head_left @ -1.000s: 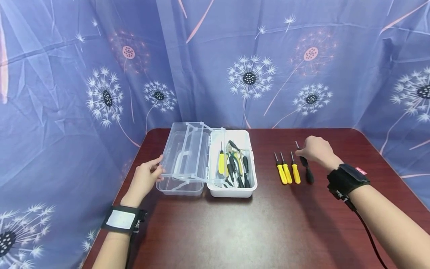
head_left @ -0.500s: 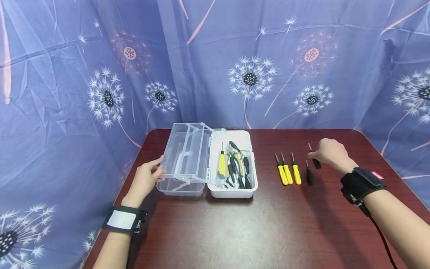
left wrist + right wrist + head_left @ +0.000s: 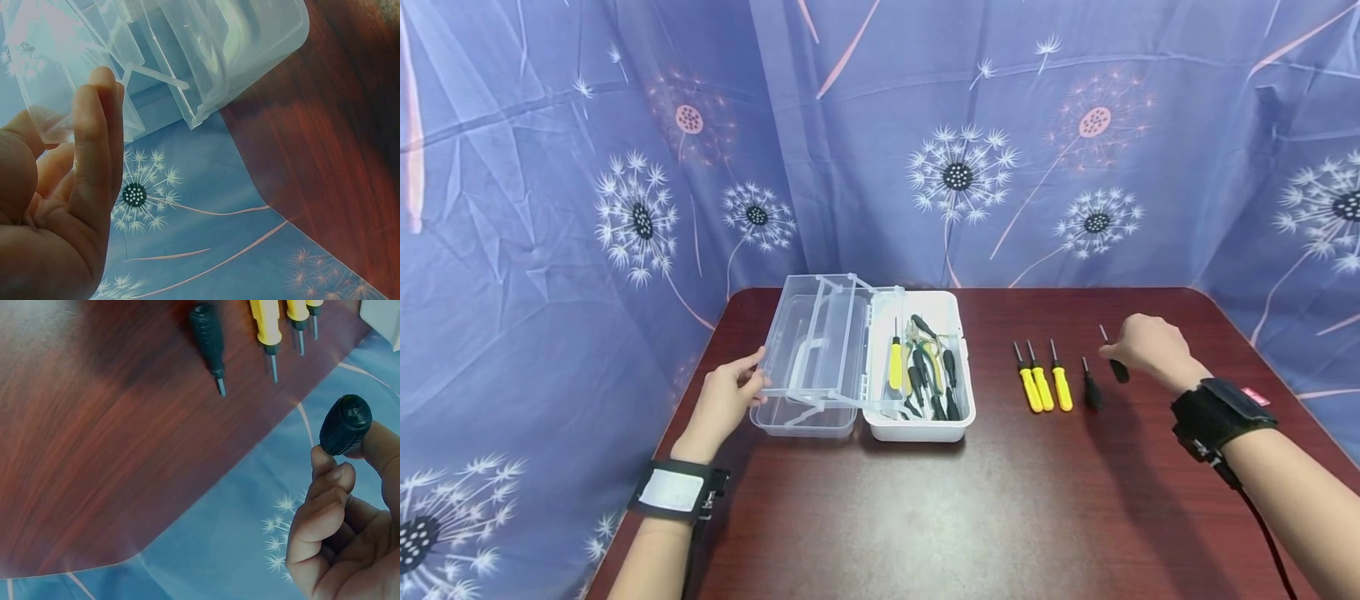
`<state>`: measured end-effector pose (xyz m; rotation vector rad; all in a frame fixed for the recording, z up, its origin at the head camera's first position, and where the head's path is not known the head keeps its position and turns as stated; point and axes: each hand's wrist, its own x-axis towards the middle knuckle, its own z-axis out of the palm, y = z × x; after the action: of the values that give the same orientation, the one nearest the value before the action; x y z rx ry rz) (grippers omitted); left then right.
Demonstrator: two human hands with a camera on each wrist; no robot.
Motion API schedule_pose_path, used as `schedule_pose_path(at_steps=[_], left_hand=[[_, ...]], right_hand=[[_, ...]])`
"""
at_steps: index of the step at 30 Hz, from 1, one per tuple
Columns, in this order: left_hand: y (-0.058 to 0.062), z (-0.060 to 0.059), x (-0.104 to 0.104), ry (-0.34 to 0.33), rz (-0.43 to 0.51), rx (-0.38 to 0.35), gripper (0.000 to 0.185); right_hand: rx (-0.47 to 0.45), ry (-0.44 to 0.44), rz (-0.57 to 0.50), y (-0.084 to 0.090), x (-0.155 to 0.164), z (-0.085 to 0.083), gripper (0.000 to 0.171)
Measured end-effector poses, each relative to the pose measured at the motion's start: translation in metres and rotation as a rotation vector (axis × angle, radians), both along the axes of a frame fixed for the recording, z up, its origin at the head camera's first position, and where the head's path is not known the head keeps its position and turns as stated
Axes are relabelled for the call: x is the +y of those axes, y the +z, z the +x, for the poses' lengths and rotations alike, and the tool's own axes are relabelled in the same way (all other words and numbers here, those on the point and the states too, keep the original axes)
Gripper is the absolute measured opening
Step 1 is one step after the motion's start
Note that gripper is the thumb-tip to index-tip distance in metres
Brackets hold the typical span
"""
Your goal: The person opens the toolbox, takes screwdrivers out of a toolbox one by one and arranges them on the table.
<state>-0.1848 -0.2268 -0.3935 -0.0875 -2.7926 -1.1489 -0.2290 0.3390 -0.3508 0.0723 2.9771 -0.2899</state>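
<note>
The right hand pinches a black screwdriver by its handle between thumb and fingertips, the butt pointing back past them; it looks light and stiff, and the ribbed grip should resist slipping if taken round its thick part. Just left of those fingers and nearer the person lies a second black screwdriver, with three yellow screwdrivers farther left. The left hand pinches the corner of a clear tray, probably light, smooth and somewhat bendy, best held at that firmer edge
</note>
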Motion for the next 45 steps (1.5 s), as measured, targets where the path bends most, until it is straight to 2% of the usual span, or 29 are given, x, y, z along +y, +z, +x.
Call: schedule_pose_path(at_steps=[7,15,23,31,45], left_hand=[[0.000,0.000,-0.001,0.004,0.005,-0.005,0.046],[0.000,0.001,0.000,0.003,0.008,-0.002,0.046],[-0.001,0.001,0.001,0.005,0.015,-0.022,0.046],[-0.001,0.000,0.001,0.004,0.030,0.003,0.045],[0.000,0.000,0.001,0.000,0.018,0.016,0.044]], right_hand=[[-0.007,-0.017,-0.018,-0.014,0.006,0.002,0.039],[-0.069,-0.061,-0.021,-0.039,0.016,0.002,0.039],[-0.073,-0.068,-0.014,-0.058,0.024,0.001,0.034],[-0.087,-0.079,-0.011,-0.067,0.025,0.000,0.032],[-0.085,-0.092,-0.014,-0.076,0.027,-0.004,0.039]])
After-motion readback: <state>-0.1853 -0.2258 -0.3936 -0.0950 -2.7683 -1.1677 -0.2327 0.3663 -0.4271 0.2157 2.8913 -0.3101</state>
